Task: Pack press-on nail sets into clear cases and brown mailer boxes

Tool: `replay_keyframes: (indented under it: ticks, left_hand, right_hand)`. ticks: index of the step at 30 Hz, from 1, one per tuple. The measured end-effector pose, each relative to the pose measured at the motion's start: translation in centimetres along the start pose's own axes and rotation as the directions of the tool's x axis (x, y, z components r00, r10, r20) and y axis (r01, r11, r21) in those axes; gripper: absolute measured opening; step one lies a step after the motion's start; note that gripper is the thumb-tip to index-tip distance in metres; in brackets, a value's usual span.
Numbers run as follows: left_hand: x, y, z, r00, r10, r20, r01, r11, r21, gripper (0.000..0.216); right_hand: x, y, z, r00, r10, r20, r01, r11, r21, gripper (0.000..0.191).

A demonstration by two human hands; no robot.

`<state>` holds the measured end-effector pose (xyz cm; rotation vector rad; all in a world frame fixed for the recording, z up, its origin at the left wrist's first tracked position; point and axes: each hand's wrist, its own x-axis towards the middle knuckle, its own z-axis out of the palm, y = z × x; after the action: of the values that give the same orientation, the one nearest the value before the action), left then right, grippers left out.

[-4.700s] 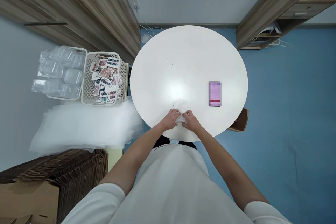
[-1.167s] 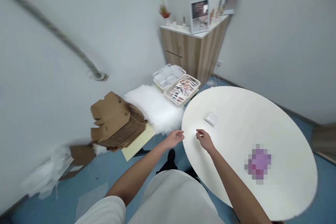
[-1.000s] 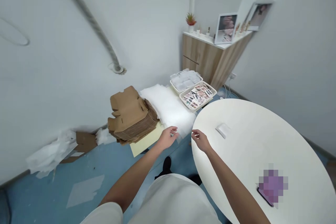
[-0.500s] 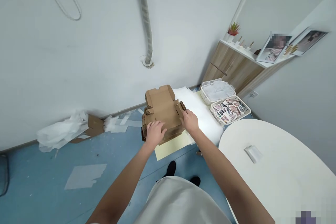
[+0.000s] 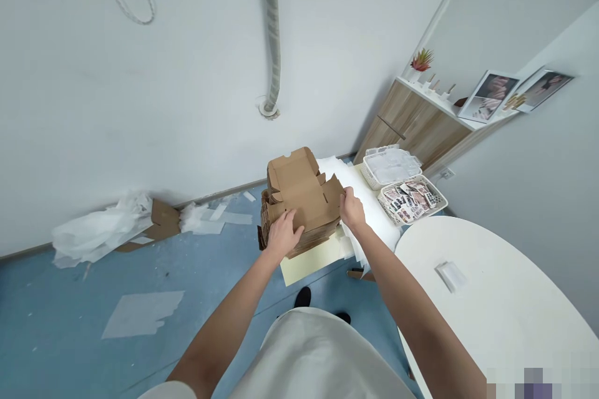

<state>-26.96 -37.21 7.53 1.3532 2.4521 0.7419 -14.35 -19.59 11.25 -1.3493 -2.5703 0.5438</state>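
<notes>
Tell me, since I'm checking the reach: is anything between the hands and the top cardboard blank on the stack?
Nothing visible. The left hand lies on the near left edge of the top blank, and the right hand holds its right flap. The white foam sheets lie beside the stack, not in the way.

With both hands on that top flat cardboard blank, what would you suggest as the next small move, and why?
Probably lift the top cardboard blank straight up off the stack of blanks. The left hand lies on its near edge and the right hand grips its right flap, so it seems held at both sides, and only that sheet looks raised from the pile.
</notes>
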Motion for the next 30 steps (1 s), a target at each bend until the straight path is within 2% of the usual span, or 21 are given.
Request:
replay_keyframes:
  ticks: [3,5,9,12,15,17,21,23,25,26,28,30]
  left_hand:
    - [0.3,-0.1,-0.1,0.999,-0.028,-0.028,0.028,0.999,-0.030,0.055]
    - [0.3,-0.1,-0.2,0.996,-0.010,-0.092,0.008,1.000,-0.027,0.055]
    - [0.0,-0.7,-0.6,0.974,0.016,-0.225,-0.015,1.000,0.006,0.056]
    - [0.0,-1.3,-0.9,0.977,-0.070,-0.202,0.062,0.997,-0.044,0.062]
    - [0.2,-1.4,-1.3,0.972,-0.170,-0.161,0.151,0.981,-0.125,0.069]
    - [0.6,-1.2,-1.7,0.958,-0.215,-0.190,0.184,0.969,-0.167,0.071]
    - [1.8,-0.9,-2.8,0.913,-0.257,-0.316,0.174,0.948,-0.268,0.076]
    - [2.7,-0.8,-3.2,0.902,-0.282,-0.328,0.165,0.925,-0.343,0.080]
    - [3.5,-0.6,-3.3,0.921,-0.299,-0.248,0.156,0.869,-0.469,0.082]
    - [3.9,-0.2,-3.1,0.940,-0.293,-0.173,0.156,0.823,-0.546,0.080]
    - [4.4,1.1,-2.1,0.970,-0.241,0.003,0.179,0.710,-0.681,0.072]
    - [4.5,3.4,-0.3,0.981,-0.146,0.129,0.192,0.618,-0.762,0.063]
  right_hand:
    - [-0.5,-0.3,-0.6,0.995,-0.060,-0.077,0.073,0.982,0.173,0.033]
    - [-1.0,-0.5,-0.9,0.987,-0.093,-0.133,0.122,0.965,0.233,0.035]
    - [-2.3,-1.5,-1.5,0.956,-0.157,-0.248,0.220,0.942,0.253,0.036]
    - [-2.9,-2.6,-2.4,0.929,-0.187,-0.319,0.275,0.926,0.258,0.034]
    - [-2.8,-3.0,-3.6,0.913,-0.166,-0.373,0.287,0.910,0.298,0.033]
    - [-2.5,-2.6,-4.3,0.908,-0.133,-0.397,0.283,0.894,0.348,0.032]
    - [-2.3,0.2,-4.8,0.895,-0.021,-0.445,0.259,0.837,0.483,0.031]
    - [-2.8,2.2,-4.7,0.882,0.051,-0.468,0.241,0.805,0.542,0.031]
    - [-4.0,4.4,-4.5,0.868,0.134,-0.477,0.207,0.777,0.595,0.031]
    - [-4.8,5.5,-4.5,0.861,0.184,-0.475,0.180,0.762,0.622,0.030]
    - [-7.0,7.6,-4.7,0.839,0.297,-0.455,0.110,0.727,0.678,0.030]
    - [-9.8,9.8,-5.0,0.797,0.417,-0.437,0.036,0.689,0.724,0.030]
